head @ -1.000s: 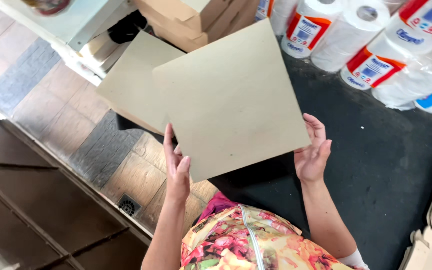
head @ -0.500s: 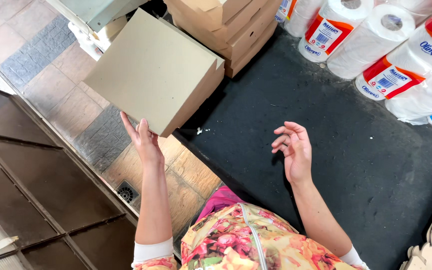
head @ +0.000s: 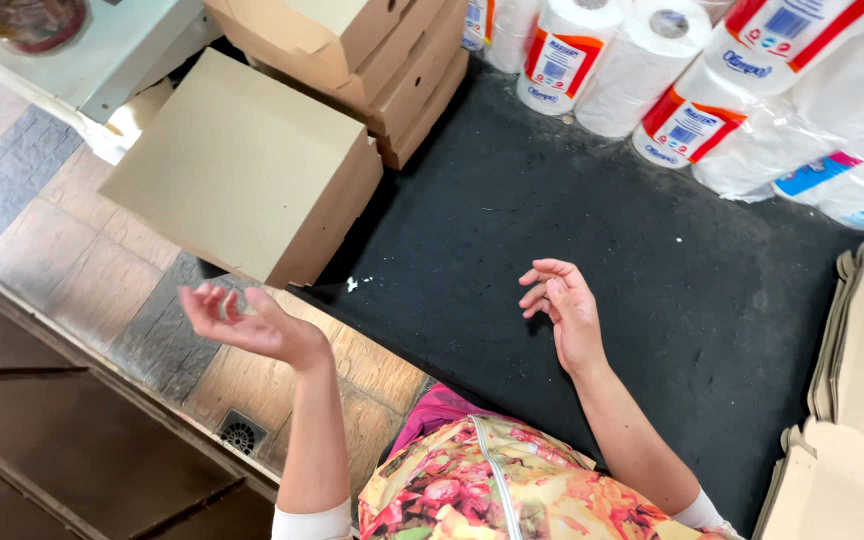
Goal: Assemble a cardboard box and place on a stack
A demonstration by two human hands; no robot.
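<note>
A flat, closed brown cardboard box [head: 242,165] lies at the left edge of the black mat [head: 572,260], partly hanging over the tiled floor. My left hand [head: 242,322] is just below its near corner, palm up, fingers apart, empty and not touching it. Over the mat, my right hand [head: 560,310] hovers with loosely curled fingers and holds nothing. A stack of similar cardboard boxes [head: 372,50] stands right behind the flat box.
Wrapped paper rolls [head: 692,80] line the mat's far edge. Flat unfolded cardboard blanks [head: 862,400] are piled at the right. A pale metal table corner [head: 72,60] is at the top left, and a floor drain [head: 242,435] sits in the tiles below.
The box left both hands and moved up and left, coming to rest against the stack. My left hand dropped below it and my right hand drew back over the mat.
</note>
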